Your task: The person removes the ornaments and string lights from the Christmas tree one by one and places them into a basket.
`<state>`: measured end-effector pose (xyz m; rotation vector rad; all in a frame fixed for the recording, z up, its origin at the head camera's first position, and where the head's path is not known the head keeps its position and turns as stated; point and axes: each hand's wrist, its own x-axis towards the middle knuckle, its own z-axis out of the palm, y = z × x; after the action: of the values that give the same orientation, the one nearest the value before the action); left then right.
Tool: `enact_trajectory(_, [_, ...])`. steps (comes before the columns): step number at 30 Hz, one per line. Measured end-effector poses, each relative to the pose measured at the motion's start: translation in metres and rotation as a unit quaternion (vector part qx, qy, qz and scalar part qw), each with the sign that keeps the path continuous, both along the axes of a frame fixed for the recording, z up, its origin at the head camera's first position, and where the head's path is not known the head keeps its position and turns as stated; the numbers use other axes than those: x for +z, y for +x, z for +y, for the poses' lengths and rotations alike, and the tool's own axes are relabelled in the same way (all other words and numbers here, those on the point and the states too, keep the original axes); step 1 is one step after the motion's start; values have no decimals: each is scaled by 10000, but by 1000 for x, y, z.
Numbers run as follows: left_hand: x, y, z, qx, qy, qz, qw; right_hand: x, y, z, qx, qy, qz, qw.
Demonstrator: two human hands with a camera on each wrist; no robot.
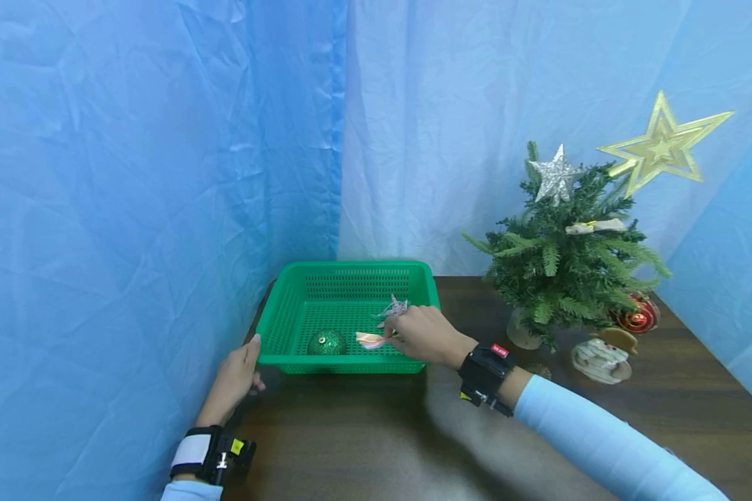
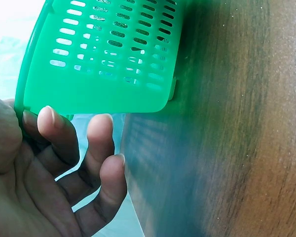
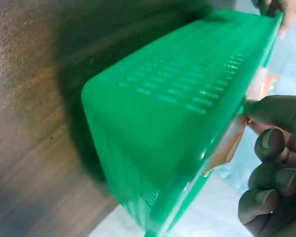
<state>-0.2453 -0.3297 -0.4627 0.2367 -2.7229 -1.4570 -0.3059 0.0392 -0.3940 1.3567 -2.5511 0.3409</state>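
Observation:
My left hand [image 1: 233, 376] holds the front left corner of a green plastic basket [image 1: 357, 360], thumb and forefinger at the rim, the other fingers curled loosely outside it in the left wrist view. Above the basket's front right part, my right hand [image 1: 431, 335] pinches a peach ribbon bow [image 1: 370, 340] between thumb and forefinger. The bow [image 3: 228, 148] shows a small gold bit at its middle in the right wrist view, partly hidden by the rim. Inside the basket lie a glittery green ball ornament [image 1: 327, 342] and a pale glittery star [image 1: 397, 306], partly covered by the right hand.
At the right stands a small artificial Christmas tree [image 1: 551, 264] bearing a silver star [image 1: 558, 175], a large gold star [image 1: 661, 145] and a pale bow [image 1: 595, 226]. A red ball [image 1: 640, 314] and a snowman ornament [image 1: 601, 358] are by its base. Blue curtains [image 1: 131, 174] enclose the wooden table [image 1: 351, 438].

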Motion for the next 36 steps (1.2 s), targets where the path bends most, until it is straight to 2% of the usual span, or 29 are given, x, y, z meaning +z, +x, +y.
enact_trajectory(18, [2, 1, -1, -27, -13, -29, 10000, -9, -7, -24, -147, 65, -83, 9998])
enact_trajectory(30, [3, -1, -1, -62, 31, -38, 10000, -16, -7, -25, -163, 30, 29, 9999])
enact_trajectory(33, [1, 0, -1, -55, 24, -44, 10000, -12, -6, -20, -147, -112, 142, 9997])
enact_trajectory(36, [0, 1, -2, -25, -1, -69, 10000, 4, 2, -11, -61, -438, 148, 9989])
